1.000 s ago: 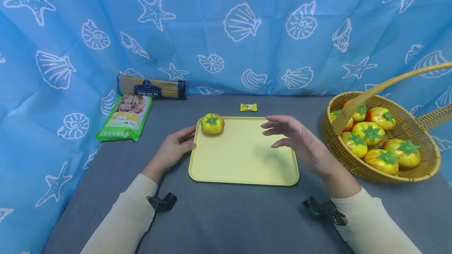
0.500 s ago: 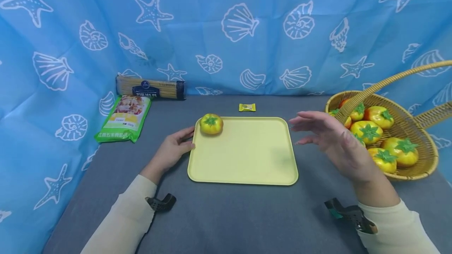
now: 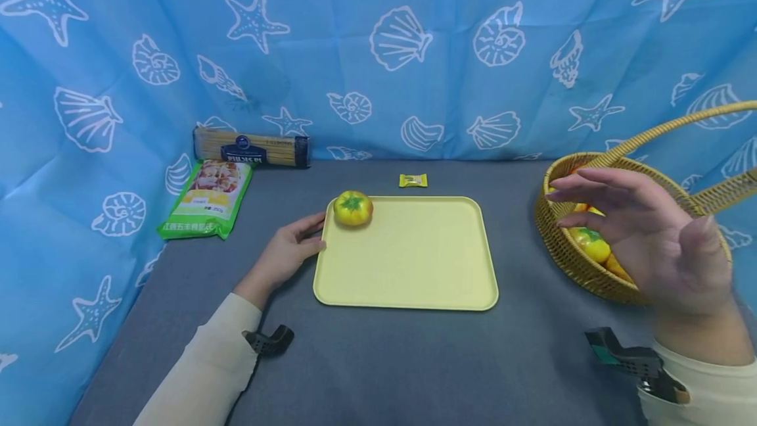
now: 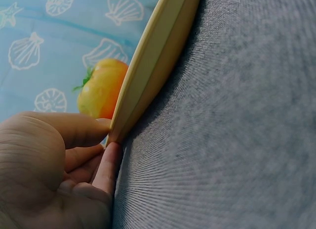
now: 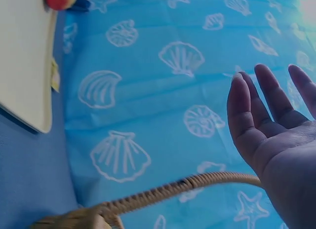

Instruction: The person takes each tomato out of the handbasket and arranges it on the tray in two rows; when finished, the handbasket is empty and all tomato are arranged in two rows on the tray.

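My left hand [image 3: 288, 250] pinches the left edge of a pale yellow rectangular tray [image 3: 408, 258], thumb and fingers meeting at its rim in the left wrist view. One yellow-orange tomato [image 3: 353, 208] with a green leafy top sits in the tray's back left corner. Over at the right, my right hand [image 3: 659, 245] is above a wicker basket [image 3: 564, 261], fingers spread and holding nothing. It covers much of the basket in the head view; a few tomatoes [image 3: 591, 245] show past the fingers. In the right wrist view the basket's handle [image 5: 182, 187] passes below the palm.
Behind the tray lies a small yellow wrapped candy [image 3: 412, 181]. At the back left are a packet of spaghetti [image 3: 260, 150] and a green-edged food bag [image 3: 207, 199]. A blue shell-patterned curtain [image 3: 355, 51] hangs behind the grey table [image 3: 378, 367].
My right hand has moved right, from over the tray's right side to over the basket. My left hand stays at the tray edge, and the tomato on the tray has stayed put.
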### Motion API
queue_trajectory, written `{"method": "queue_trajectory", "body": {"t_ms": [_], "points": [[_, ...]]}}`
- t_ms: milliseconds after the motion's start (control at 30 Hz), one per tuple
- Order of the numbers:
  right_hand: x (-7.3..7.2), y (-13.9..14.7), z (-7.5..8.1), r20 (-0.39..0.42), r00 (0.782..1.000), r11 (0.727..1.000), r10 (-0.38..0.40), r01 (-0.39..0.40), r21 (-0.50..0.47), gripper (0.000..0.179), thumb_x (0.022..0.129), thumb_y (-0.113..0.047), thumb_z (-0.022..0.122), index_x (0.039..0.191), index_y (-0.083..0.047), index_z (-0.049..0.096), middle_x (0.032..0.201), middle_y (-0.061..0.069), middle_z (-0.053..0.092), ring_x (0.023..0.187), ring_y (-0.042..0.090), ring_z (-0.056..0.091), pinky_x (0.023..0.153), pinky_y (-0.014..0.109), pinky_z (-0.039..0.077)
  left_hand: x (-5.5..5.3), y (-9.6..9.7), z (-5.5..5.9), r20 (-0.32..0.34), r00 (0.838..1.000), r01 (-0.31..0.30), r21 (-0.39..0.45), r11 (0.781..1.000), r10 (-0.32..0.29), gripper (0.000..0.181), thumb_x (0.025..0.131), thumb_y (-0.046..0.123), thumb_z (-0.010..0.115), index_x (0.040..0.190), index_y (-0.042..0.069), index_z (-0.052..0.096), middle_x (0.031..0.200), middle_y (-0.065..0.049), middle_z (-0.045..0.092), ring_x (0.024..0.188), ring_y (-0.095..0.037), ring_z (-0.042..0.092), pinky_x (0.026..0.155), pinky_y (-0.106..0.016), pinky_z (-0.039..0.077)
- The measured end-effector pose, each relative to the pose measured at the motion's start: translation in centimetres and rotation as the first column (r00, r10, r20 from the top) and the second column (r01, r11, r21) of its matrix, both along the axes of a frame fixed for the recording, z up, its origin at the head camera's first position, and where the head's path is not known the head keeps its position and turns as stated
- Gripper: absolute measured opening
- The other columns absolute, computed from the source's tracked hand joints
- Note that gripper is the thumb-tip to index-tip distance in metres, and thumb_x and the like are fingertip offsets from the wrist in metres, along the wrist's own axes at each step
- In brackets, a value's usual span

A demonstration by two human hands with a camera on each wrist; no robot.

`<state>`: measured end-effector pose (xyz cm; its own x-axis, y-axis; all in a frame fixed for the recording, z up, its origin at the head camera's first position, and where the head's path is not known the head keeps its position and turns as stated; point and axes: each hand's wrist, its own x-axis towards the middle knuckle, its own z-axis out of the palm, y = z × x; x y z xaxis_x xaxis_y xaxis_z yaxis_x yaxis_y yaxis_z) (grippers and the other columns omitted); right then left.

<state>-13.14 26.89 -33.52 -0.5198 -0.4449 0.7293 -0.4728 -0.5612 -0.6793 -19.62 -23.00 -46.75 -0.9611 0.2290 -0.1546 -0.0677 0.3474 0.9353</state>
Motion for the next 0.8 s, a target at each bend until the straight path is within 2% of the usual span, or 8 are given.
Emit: {"method": "queue_trajectory", "body": {"t_ms": [67,200,367,433,633,800], "points": [[0.1,0.8,0.2,0.006,1.000,1.000,-0.006,0.006,-0.027,0.065,0.114,-0.033,0.040,0.156,0.016,0.036,0.154,0.033,0.049,0.143,0.041,0.045,0.111,0.038,0.046,0.0,0.0,0.0,0.000,1.000,-0.003,-0.003,1.000,0.003,0.066,0.105,0.012,0.072,0.165,0.008,0.047,0.160,-0.014,0.055,0.138,-0.029,0.060,0.114,-0.042,0.050],[0.4,2.4,0.3,0.010,0.994,0.994,-0.107,0.107,-0.028,0.065,0.111,-0.032,0.046,0.154,0.015,0.039,0.151,0.033,0.053,0.139,0.042,0.049,0.109,0.037,0.047,0.1,0.1,0.0,0.004,1.000,-0.005,-0.001,1.000,0.005,0.065,0.105,0.011,0.072,0.165,0.007,0.047,0.160,-0.014,0.054,0.138,-0.029,0.060,0.114,-0.043,0.049],[0.9,4.6,0.3,0.073,0.968,0.970,-0.239,0.242,-0.024,0.051,0.115,-0.013,0.029,0.153,0.019,0.037,0.150,0.034,0.054,0.136,0.042,0.052,0.105,0.035,0.052,0.1,0.1,0.0,-0.006,1.000,-0.002,0.009,1.000,0.002,0.065,0.105,0.010,0.072,0.165,0.006,0.047,0.161,-0.016,0.053,0.140,-0.031,0.059,0.115,-0.044,0.048],[1.0,5.5,0.2,0.102,0.964,0.967,-0.244,0.250,-0.049,0.050,0.116,-0.010,0.025,0.154,0.021,0.035,0.150,0.035,0.054,0.137,0.044,0.051,0.105,0.035,0.053,0.0,0.1,-0.1,-0.007,1.000,0.000,0.013,1.000,0.000,0.065,0.105,0.010,0.072,0.165,0.005,0.047,0.161,-0.016,0.053,0.140,-0.031,0.058,0.116,-0.044,0.048],[0.6,8.1,-0.5,0.128,0.971,0.967,-0.204,0.220,-0.127,0.050,0.117,-0.012,0.031,0.155,0.021,0.033,0.153,0.037,0.050,0.140,0.046,0.049,0.107,0.037,0.051,-0.1,0.1,-0.1,-0.003,1.000,0.002,0.017,1.000,-0.001,0.065,0.104,0.009,0.072,0.165,0.006,0.047,0.161,-0.016,0.053,0.140,-0.030,0.059,0.115,-0.043,0.049],[0.8,10.3,-0.9,0.200,0.924,0.935,-0.326,0.347,-0.076,0.049,0.120,-0.010,0.029,0.159,0.020,0.028,0.153,0.034,0.051,0.141,0.043,0.050,0.105,0.034,0.054,0.0,0.1,0.0,-0.006,1.000,0.000,0.004,1.000,0.000,0.066,0.104,0.010,0.072,0.165,0.006,0.047,0.161,-0.015,0.053,0.139,-0.030,0.059,0.113,-0.041,0.050]]}}
